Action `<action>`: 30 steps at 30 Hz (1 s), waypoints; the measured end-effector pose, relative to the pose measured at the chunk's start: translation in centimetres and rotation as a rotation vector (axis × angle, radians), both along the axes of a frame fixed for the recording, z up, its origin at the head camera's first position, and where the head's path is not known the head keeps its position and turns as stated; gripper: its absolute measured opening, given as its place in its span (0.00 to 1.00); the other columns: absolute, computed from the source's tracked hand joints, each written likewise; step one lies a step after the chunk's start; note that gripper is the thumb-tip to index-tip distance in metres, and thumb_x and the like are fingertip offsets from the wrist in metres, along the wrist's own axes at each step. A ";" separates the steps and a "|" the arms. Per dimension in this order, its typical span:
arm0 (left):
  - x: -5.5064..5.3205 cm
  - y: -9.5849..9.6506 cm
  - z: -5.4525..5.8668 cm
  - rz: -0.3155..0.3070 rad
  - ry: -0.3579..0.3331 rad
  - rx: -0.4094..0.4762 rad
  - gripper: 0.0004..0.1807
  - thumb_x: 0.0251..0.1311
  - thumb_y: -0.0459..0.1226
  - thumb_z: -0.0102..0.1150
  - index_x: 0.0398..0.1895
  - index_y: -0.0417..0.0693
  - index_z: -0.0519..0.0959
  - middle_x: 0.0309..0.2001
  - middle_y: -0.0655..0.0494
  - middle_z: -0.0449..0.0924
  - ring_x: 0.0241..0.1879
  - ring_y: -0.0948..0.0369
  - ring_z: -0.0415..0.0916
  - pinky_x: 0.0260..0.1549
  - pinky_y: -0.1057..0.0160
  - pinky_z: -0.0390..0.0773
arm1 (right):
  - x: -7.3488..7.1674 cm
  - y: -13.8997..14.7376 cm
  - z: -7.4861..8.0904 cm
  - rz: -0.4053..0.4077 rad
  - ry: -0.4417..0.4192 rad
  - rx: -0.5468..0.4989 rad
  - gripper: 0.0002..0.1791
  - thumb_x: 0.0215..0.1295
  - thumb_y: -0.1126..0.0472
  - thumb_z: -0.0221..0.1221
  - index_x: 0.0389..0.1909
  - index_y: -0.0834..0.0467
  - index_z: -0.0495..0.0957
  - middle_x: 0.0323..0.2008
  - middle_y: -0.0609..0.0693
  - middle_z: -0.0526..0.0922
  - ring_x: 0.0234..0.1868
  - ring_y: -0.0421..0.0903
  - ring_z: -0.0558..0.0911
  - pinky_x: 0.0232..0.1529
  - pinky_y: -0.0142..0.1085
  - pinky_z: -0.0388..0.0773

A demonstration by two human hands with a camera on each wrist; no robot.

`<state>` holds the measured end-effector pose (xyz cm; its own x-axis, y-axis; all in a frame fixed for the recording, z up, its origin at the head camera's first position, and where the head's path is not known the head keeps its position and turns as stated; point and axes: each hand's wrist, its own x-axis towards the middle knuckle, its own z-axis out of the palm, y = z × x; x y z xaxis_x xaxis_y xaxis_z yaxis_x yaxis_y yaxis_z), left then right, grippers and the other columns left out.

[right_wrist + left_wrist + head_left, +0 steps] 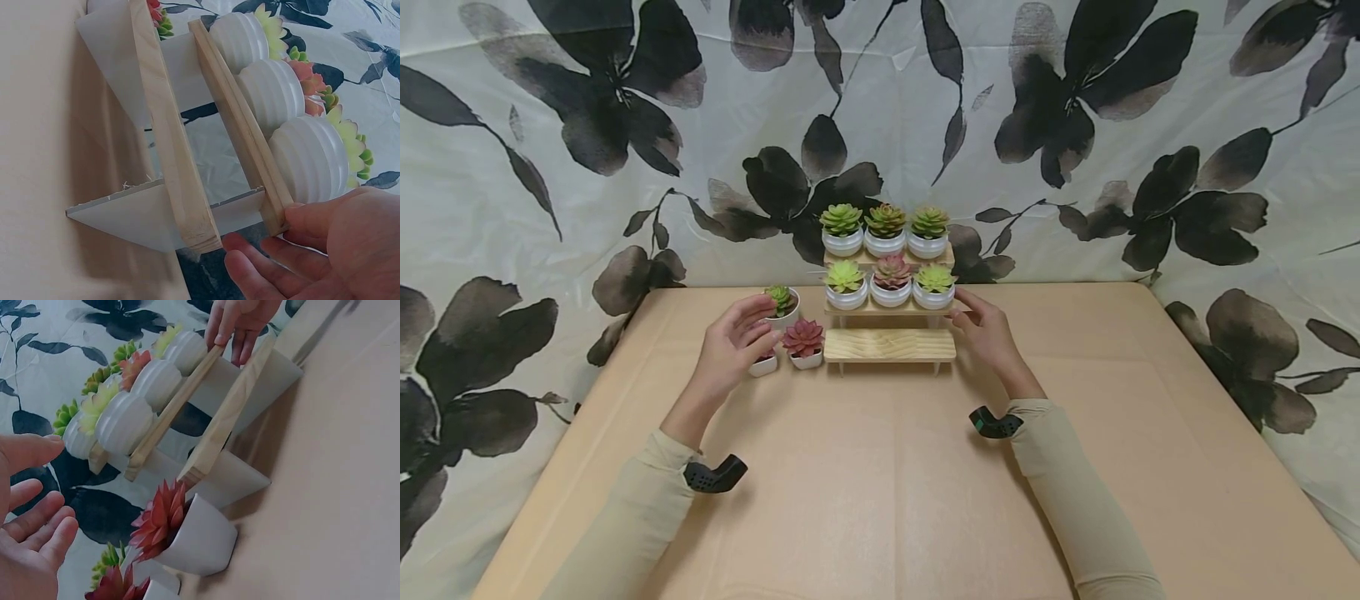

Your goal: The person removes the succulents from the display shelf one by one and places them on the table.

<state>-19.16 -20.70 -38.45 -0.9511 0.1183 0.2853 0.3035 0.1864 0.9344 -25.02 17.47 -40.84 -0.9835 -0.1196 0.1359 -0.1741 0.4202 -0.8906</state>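
Observation:
A three-tier wooden display stand [890,345] with white side supports stands near the table's back edge. Its top two tiers hold several potted succulents, among them a pink one [892,273] mid-row; the lowest tier is bare. My right hand [983,332] pinches the right end of the middle shelf [275,215], thumb above and fingers below. Left of the stand, my left hand [733,346] hovers with fingers spread, holding nothing. Beside it are a red succulent [803,335] in a white pot, a green succulent [782,302], and another red one [115,586] partly hidden by the hand.
A light wood-coloured table [880,483] lies beneath everything. Behind it hangs a white cloth [925,158] with dark flower prints. Black wrist devices [715,475] sit on both sleeves.

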 end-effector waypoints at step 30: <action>-3.1 4.8 1.3 -0.032 -0.049 0.053 0.34 0.58 0.32 0.65 0.67 0.38 0.64 0.66 0.41 0.67 0.68 0.48 0.64 0.70 0.50 0.64 | 1.3 -0.6 2.2 0.010 -0.006 -0.019 0.25 0.73 0.66 0.50 0.69 0.62 0.64 0.66 0.62 0.70 0.58 0.63 0.78 0.61 0.54 0.75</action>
